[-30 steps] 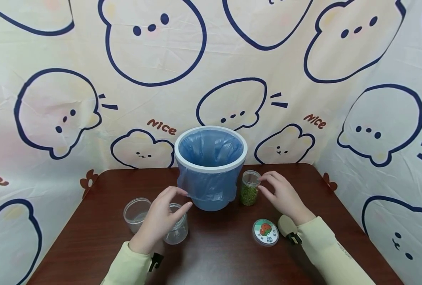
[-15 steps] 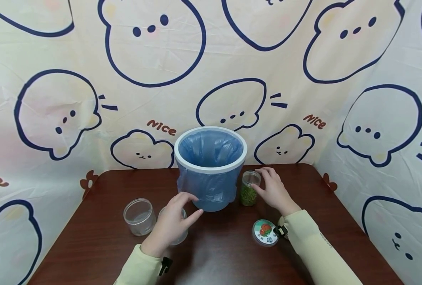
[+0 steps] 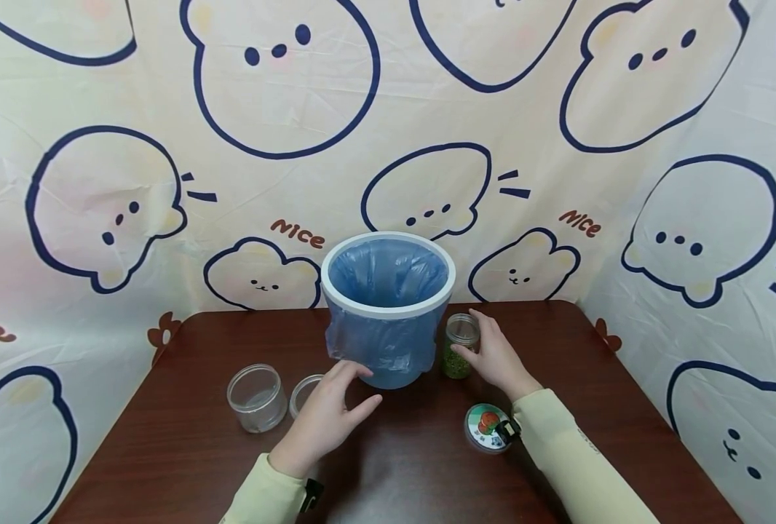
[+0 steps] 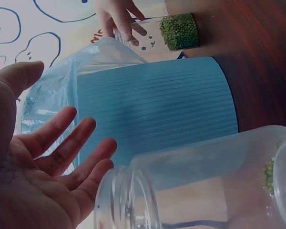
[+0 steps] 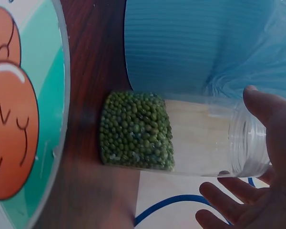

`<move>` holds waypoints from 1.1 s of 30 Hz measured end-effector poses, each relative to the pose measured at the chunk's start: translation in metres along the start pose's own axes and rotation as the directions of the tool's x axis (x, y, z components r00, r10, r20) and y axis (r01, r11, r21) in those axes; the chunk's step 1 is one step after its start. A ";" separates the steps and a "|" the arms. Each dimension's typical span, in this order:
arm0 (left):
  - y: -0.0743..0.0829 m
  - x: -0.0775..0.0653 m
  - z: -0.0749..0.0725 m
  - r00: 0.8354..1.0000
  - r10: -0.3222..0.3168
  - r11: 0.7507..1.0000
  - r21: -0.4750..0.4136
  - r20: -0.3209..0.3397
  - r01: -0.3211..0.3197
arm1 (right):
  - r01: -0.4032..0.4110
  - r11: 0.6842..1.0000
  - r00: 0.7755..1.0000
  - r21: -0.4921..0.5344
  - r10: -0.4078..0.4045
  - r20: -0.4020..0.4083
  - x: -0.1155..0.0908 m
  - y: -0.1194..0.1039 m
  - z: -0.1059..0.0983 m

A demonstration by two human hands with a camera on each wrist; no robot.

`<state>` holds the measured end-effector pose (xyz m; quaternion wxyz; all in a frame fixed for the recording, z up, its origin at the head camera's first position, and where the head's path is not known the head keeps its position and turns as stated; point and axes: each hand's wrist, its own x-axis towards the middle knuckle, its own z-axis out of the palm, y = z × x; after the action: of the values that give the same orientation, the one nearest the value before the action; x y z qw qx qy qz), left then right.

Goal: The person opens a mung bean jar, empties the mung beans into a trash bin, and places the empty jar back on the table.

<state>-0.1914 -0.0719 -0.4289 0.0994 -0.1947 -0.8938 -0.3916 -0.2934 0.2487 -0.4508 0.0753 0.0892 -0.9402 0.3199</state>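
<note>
My left hand (image 3: 322,418) hovers with spread fingers over a clear open jar (image 4: 195,171), which it partly hides in the head view. A few green beans show at that jar's base in the left wrist view. On the right, my right hand (image 3: 496,358) has thumb and fingers on either side of the neck of a clear jar (image 5: 200,136). Green mung beans (image 5: 136,131) fill roughly its lower half. Its fingers look fairly straight, and whether they press the glass is hard to see. Both jars stand upright on the table.
Between the hands stands a blue bin (image 3: 388,371) with a white rim and a blue bag liner. Another clear open jar (image 3: 257,399) is at the left. A round lid with an orange fruit picture (image 3: 486,428) lies on the brown table (image 3: 414,480), partly under the right wrist.
My left hand has moved right and slightly down, uncovering the far-left jar. My right hand has moved left, bringing its thumb and fingers around the bean jar's neck.
</note>
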 end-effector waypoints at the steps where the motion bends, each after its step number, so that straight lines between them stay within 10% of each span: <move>1: 0.000 0.000 0.000 1.000 -0.002 1.000 0.001 -0.001 0.002 | -0.004 1.000 1.000 0.005 0.004 -0.001 0.000 0.000 0.000; 33: -0.007 -0.005 -0.005 0.986 -0.021 1.000 -0.025 -0.164 0.017 | -0.030 0.994 0.989 0.108 0.045 -0.139 -0.007 0.003 -0.002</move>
<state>-0.1893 -0.0810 -0.4319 0.1667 -0.1546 -0.8796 -0.4178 -0.2867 0.2531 -0.4525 0.1309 0.0526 -0.9158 0.3761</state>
